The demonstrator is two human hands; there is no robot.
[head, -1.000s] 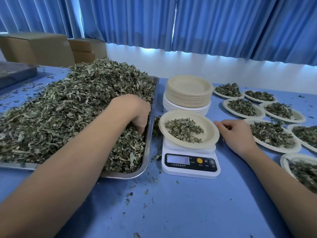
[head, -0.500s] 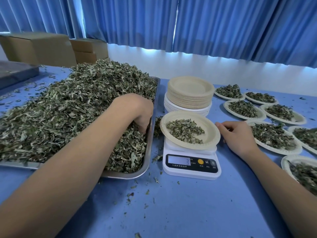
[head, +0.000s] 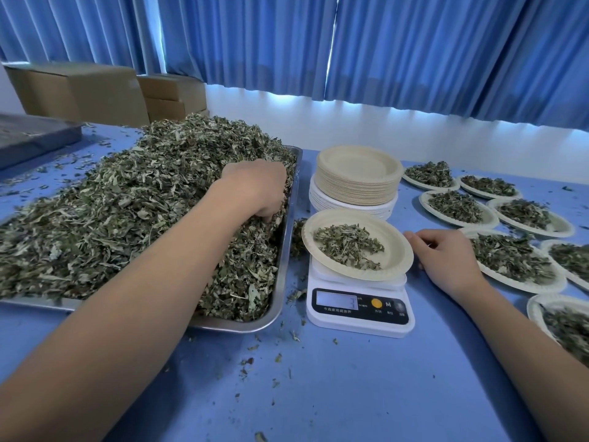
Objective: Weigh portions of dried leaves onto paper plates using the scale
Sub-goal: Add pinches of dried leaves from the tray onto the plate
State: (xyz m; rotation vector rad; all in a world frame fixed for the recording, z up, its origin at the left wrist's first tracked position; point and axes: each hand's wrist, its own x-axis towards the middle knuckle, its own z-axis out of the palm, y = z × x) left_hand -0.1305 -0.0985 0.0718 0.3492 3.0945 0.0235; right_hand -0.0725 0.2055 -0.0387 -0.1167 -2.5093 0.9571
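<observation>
Left hand (head: 258,189) is sunk in the dried leaves (head: 143,212) heaped in the metal tray (head: 280,282), fingers curled around a clump. The plate (head: 396,250) sits on the scale (head: 360,317); its portion (head: 347,245) runs far-left to near-right. Right hand (head: 446,256) rests relaxed on the table (head: 350,393) beside it, holding nothing.

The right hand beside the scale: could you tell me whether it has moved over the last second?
No. The right hand still rests on the table beside the scale, just as near the plate on it as before.
</observation>
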